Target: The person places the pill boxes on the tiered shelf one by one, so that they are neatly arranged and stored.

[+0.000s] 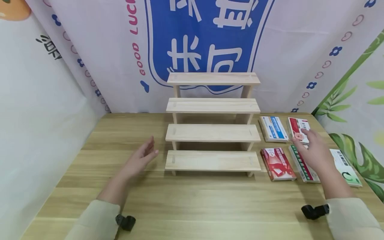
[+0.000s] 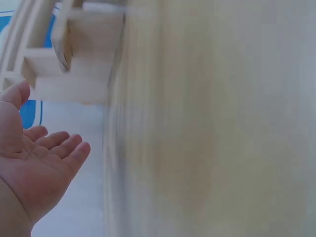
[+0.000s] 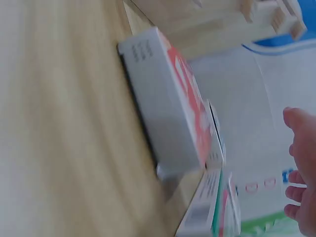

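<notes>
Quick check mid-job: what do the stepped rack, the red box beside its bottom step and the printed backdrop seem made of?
Stepped rack: bare, pale wood, matt by its look; fine grain shows along it.
Red box: probably thin printed card, perhaps lightly glossy, judging by its crisp edges and flat faces.
Backdrop: likely matt fabric, given its soft creases, though plastic sheet isn't ruled out.

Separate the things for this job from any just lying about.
Likely in the job:
left hand
right hand
stepped wooden shelf
front red box
rear red-and-white box
blue-and-white box
green-striped box
box with green arrow

Seemingly just surroundings:
table
printed backdrop
black wrist cameras
</notes>
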Demonstrator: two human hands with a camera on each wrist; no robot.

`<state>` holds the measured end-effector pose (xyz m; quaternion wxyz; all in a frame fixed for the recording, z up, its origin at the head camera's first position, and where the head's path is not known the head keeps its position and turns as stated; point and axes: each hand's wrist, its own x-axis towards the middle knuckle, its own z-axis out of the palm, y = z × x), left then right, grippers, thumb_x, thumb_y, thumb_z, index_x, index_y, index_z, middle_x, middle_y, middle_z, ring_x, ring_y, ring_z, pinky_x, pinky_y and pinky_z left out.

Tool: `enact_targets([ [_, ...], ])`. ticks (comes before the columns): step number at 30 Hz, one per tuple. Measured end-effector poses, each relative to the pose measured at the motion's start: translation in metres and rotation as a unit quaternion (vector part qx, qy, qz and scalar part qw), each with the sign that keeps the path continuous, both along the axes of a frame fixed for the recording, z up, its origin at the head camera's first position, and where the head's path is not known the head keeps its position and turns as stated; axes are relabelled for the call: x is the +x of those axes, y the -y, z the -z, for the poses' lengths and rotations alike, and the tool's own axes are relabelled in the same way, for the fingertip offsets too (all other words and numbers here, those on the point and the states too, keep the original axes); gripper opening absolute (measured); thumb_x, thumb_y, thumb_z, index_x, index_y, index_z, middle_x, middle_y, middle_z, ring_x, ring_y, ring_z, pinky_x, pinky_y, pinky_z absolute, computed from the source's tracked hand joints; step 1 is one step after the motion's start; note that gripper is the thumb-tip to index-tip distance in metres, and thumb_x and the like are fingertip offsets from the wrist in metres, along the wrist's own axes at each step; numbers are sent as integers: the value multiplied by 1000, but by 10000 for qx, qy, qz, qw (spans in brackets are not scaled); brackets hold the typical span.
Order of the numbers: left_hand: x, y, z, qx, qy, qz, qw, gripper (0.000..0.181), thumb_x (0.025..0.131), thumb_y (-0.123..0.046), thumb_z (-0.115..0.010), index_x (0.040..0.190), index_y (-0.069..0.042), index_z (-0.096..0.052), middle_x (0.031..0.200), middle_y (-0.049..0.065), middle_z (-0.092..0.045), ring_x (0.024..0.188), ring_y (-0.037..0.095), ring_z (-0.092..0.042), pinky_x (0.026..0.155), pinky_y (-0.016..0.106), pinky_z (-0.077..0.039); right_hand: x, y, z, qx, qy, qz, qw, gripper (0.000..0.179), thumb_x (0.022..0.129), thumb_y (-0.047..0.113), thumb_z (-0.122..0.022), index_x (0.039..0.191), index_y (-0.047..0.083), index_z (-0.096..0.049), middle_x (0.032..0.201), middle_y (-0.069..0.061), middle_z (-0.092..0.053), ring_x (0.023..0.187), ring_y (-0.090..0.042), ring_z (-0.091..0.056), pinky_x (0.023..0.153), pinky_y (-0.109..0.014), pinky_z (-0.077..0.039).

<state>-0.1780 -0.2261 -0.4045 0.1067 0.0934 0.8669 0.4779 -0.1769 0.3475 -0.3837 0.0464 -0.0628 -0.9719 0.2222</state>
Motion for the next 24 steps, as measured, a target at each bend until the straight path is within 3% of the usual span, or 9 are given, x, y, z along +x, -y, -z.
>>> enact_targets([
  [4,15,-7,5,686,221,-19,9974,72,102,-29,-53,155,-1,-14,161,22,-18,146,41,-25,120,53,-23,13,-16,7,-216,40,331,9992,81,100,58,-37,153,-1,-21,156,-37,-11,142,-58,-11,102,-79,-22],
  [11,26,-20,15,1267,614,54,9900,76,95,-20,-64,153,2,-20,160,23,-22,147,40,-26,119,50,-25,42,-47,21,-290,-19,747,9968,78,100,51,-42,150,-6,-24,155,-38,-11,141,-59,-11,103,-78,-20],
  [17,29,-30,23,1686,614,23,9838,75,91,-12,-68,150,6,-25,158,26,-26,145,40,-30,118,42,-30,62,-67,33,-118,3,1084,9940,77,100,47,-43,147,-11,-24,152,-42,-10,138,-64,-8,107,-77,-13],
  [24,32,-35,27,1830,512,-406,9809,64,90,-8,-68,145,5,-39,151,24,-41,138,38,-43,107,24,-44,82,-83,45,-89,323,1405,9895,81,100,48,-42,148,-12,-18,150,-45,-6,138,-63,-6,107,-77,-14],
])
